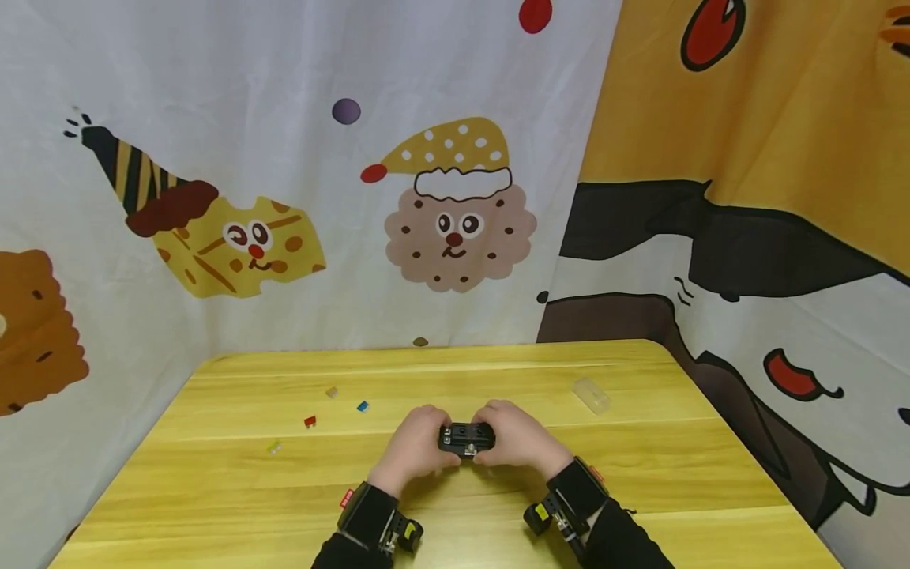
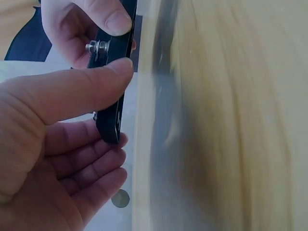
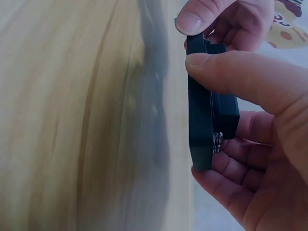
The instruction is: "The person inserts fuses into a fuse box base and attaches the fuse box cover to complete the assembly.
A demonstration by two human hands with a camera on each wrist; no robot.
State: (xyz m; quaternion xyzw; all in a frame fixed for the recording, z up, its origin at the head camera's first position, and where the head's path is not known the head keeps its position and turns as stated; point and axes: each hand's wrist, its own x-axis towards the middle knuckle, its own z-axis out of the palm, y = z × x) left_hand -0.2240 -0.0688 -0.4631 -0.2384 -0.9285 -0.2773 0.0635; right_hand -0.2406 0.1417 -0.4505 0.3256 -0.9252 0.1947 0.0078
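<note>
Between both hands is a small black plastic block [image 1: 466, 440] with metal screw posts, held just above the table. My left hand [image 1: 415, 448] grips its left end, thumb on the near side and fingers at the far side. The right hand [image 1: 524, 442] pinches the right end the same way. In the left wrist view, the block [image 2: 113, 48] is seen edge-on, with nuts on a threaded post [image 2: 98, 46] between the thumbs. The right wrist view shows the block [image 3: 201, 120] with a raised black part [image 3: 225, 113] on one face.
On the wooden table [image 1: 213, 506] lie a red piece [image 1: 310, 422], a blue piece [image 1: 363, 406] and two pale see-through pieces [image 1: 331, 392] to the left. A clear plastic box [image 1: 592, 395] lies at the back right. A printed curtain [image 1: 284, 71] hangs behind.
</note>
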